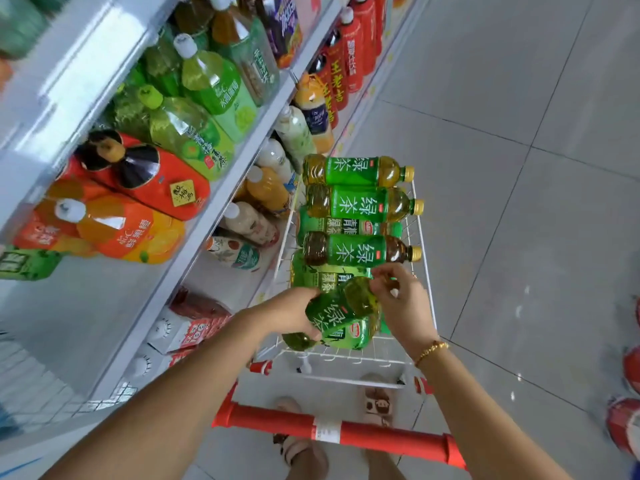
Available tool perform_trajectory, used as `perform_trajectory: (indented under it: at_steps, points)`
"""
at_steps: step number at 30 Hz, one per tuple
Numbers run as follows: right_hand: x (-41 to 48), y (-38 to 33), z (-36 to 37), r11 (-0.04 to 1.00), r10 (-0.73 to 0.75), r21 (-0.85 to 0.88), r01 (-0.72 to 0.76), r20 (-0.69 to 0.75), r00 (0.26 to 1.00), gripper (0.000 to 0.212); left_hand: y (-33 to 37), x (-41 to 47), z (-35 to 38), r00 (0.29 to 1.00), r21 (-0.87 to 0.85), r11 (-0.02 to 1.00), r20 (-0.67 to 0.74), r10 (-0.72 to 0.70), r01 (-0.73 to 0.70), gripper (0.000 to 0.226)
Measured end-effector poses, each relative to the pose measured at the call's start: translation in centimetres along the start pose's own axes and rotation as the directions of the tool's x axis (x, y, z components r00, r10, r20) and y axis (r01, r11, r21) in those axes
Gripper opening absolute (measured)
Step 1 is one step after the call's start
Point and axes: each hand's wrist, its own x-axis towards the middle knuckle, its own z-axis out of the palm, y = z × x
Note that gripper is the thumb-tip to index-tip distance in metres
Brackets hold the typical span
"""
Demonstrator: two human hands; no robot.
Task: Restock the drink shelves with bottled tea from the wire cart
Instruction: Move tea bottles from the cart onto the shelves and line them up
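A white wire cart point(420, 271) with a red handle point(332, 431) stands beside the drink shelves point(194, 237). Several green-labelled tea bottles point(356, 209) lie in it on their sides, caps to the right. Over the cart's near end, both hands hold one green tea bottle point(337, 310) at a tilt. My left hand point(291, 311) grips its lower body. My right hand point(401, 306) pinches its upper end near the cap, which the fingers hide.
The shelves on the left hold green, orange and red drink bottles point(207, 88), with bare shelf space point(90, 306) at the near end. Boxed goods point(187, 327) sit on the lowest level. Grey floor tiles point(519, 168) stretch right; my feet point(304, 445) stand behind the cart.
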Motion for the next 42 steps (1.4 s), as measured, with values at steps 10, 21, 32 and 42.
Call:
perform_trajectory:
  at_steps: [10, 21, 32, 42]
  points:
    - [1.5, -2.5, 0.2, 0.928, 0.011, 0.372, -0.023, 0.035, 0.999, 0.038, -0.1, -2.0, 3.6, 0.877, -0.076, 0.989, -0.474, 0.077, -0.128, 0.054]
    - [4.7, -2.7, 5.5, 0.431, 0.725, 0.678, -0.595, 0.133, 0.676, 0.032, -3.5, -5.9, -0.8, 0.647, -0.469, 0.883, -0.681, -0.343, -0.026, 0.046]
    - [3.4, -4.9, 8.2, 0.477, 0.773, 0.742, -0.472, -0.098, 0.627, 0.062, -3.3, -9.5, -1.0, 0.575, -0.539, 0.836, -0.719, -0.391, -0.106, 0.04]
    - [-8.5, -16.0, 7.4, 0.872, -0.182, 0.391, 0.295, -0.301, 0.936, 0.053, -4.7, -23.5, -1.8, 0.262, -0.514, 0.783, -0.856, -0.445, -0.35, 0.062]
